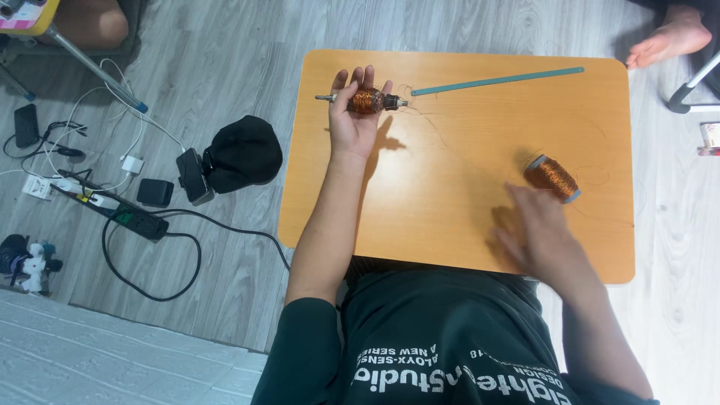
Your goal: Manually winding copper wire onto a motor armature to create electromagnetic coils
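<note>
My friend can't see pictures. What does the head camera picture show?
A person's left hand holds a motor armature wound with copper wire above a small orange table. Their blurred right hand is near a spool of copper wire lying on it, and a long teal strip lies at the far edge.

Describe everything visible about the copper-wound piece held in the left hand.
The copper-wound rotor is a short cylinder of shiny reddish-brown wire on a thin metal shaft that sticks out left, with a darker end piece on its right. It lies horizontally across the open palm of the left hand, fingers curled up behind it, raised above the far left part of the orange table. A fine strand of wire seems to trail rightward from it; where it ends is too faint to tell.
</note>
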